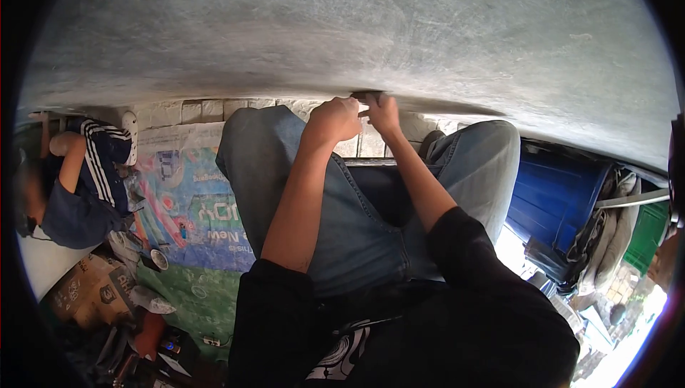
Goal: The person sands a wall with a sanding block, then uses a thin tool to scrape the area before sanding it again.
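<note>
A large grey scuffed panel (342, 24) spans the top of the view. My left hand (338, 118) is at its lower edge, between my knees, with the fingers curled closed. Right beside it, my right hand (383, 113) is also closed, its fingers bent towards the left one. A small dark piece (367, 94) shows just above the fingers, against the panel. Whatever the fingers pinch is hidden or too small to name.
Pale paving blocks (370, 142) lie under the panel's edge. At left, a printed sheet (193, 210) covers the ground near another person (78, 195) and a cardboard box (89, 292). A blue plastic container (553, 192) and a green crate (646, 238) stand at right.
</note>
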